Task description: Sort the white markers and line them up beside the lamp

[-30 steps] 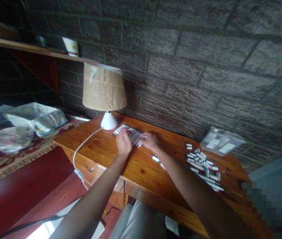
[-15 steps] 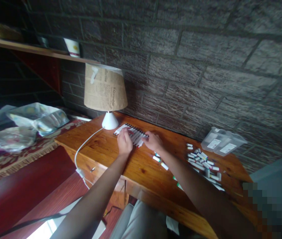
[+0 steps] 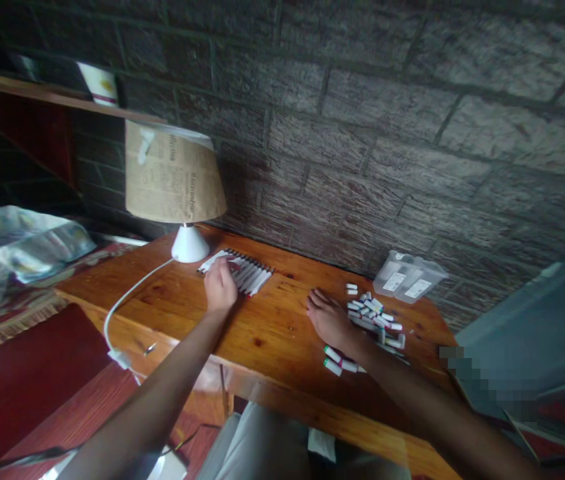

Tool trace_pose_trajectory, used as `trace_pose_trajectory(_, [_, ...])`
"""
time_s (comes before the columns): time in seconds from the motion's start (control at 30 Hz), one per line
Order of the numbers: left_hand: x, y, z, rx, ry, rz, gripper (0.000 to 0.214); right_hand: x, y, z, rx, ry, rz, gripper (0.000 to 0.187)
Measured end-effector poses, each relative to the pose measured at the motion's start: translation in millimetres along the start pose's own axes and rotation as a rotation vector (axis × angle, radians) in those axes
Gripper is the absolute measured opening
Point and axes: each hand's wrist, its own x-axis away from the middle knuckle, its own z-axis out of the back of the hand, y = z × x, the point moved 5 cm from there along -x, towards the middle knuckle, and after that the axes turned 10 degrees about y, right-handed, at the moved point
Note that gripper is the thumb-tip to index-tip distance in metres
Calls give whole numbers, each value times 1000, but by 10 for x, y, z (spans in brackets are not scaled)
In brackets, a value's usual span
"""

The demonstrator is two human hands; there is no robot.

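Observation:
A neat row of white markers with dark caps lies on the wooden desk near the lamp. My left hand rests on the row's left end, fingers curled over the markers. My right hand lies flat on the desk with its fingers stretched out, just left of a loose pile of markers. Two or three more markers lie beside my right wrist near the desk's front edge.
A table lamp with a newsprint shade stands at the desk's back left, its white cord running off the front edge. Clear plastic boxes sit by the brick wall. A shelf with a cup hangs above left. Plastic bags lie at left.
My right hand has left the marker row and moved right to the loose pile. My left hand stays on the row. The camera has swung right.

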Motion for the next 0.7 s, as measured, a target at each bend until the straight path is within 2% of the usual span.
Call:
trace_pose_trajectory(0.1, [-9,8,-14,-22,-20,-17,52,70,307,215,-132,-43,-14,31])
trace_pose_trajectory(0.23, [-14,37,-45,-68,-55,-67,53,225,790,653,-307,-2,-218,38])
trace_pose_trajectory(0.33, [-16,37,-64,-93,-51,-83,51,418,1042,846,-496,-4,-306,37])
trace_pose_trajectory(0.4, [-13,38,-78,-104,-52,-98,50,575,1109,892,-574,-9,-314,32])
trace_pose_trajectory(0.47, [-9,41,-86,-118,-51,-115,50,735,1099,897,-557,-45,-278,25])
trace_pose_trajectory(0.6, [-1,63,-83,-140,-25,-159,51,982,998,877,-342,-206,-157,18])
trace_pose_trajectory(0.7, [7,78,-68,-144,-2,-166,51,1040,977,863,-211,-308,-157,19])
